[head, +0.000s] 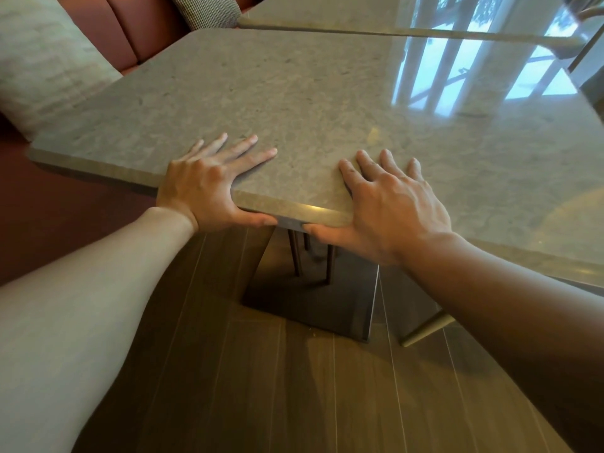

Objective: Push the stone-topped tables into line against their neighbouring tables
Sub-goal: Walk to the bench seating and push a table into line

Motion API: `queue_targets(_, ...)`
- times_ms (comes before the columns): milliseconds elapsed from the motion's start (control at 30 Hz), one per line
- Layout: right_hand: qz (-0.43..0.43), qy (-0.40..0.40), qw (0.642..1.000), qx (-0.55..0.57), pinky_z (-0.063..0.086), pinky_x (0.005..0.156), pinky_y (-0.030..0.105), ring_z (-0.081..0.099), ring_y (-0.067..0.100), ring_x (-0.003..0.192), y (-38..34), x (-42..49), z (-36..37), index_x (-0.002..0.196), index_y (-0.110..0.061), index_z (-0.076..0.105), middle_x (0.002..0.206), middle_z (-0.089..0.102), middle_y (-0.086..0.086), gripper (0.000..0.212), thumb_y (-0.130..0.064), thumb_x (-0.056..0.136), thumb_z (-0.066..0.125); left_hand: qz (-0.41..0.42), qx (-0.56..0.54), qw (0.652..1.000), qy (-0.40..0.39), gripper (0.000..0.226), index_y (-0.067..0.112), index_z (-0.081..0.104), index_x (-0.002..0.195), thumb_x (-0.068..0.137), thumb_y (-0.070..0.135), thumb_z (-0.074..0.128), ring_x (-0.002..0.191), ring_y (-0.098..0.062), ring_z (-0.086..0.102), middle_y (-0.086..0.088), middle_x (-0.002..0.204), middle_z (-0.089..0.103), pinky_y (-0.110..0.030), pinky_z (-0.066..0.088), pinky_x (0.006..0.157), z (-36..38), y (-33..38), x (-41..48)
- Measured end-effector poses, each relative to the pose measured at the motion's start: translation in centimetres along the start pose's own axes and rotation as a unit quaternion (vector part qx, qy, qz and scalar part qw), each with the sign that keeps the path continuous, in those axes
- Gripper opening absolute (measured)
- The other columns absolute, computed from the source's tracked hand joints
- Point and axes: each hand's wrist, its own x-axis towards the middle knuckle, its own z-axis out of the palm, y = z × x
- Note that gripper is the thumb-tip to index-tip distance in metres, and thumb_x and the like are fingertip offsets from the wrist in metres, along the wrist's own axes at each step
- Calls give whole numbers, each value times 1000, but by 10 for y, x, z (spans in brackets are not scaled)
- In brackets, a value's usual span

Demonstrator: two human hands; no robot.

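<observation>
Both my hands grip near edge of stone-topped table [294,103]: left hand [209,188] & right hand [392,207] w/ fingers flat on top, thumbs under. Neighbouring table [327,11] sits beyond, narrow gap between.

The table [294,93] is showing mottled grey-brown stone, the floor [261,387] dark brown planks, the bench seat [130,31] reddish-brown, the cushion [206,9] fine checks

We stand on a dark wooden plank floor [294,403]. At far left we see a reddish-brown upholstered bench [130,31] with a pale cushion [49,60] and a checked cushion [206,8].
</observation>
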Motion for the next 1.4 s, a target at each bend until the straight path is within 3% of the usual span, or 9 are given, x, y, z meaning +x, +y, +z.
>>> queue_targets(700, 18, 0, 1000, -4, 25, 125, 69, 26, 44, 159, -17, 24, 1, 163, -17, 28, 171, 33, 13, 127, -103, 71, 13, 30, -4, 999, 12, 116, 45, 38, 157, 63, 111, 19, 150, -45, 46, -2, 166, 46, -65, 35, 123, 9, -33, 16)
queue_targets(900, 21, 2, 1000, 2, 25, 125, 69, 26, 44, 159, -23, 29, -1, 162, -16, 29, 170, 35, 13, 132, -104, 66, 5, 32, -9, 999, 12, 116, 47, 36, 157, 62, 111, 21, 151, -44, 45, -2, 166, 46, -64, 35, 123, 11, -41, 20)
queue_targets(1400, 29, 1, 999, 16, 27, 123, 69, 30, 45, 157, -29, 36, -3, 160, -15, 34, 166, 39, 14, 128, -102, 68, 14, 26, -21, 999, 4, 124, 42, 40, 159, 59, 113, 20, 153, -43, 43, -1, 168, 43, -65, 33, 124, 11, -47, 24)
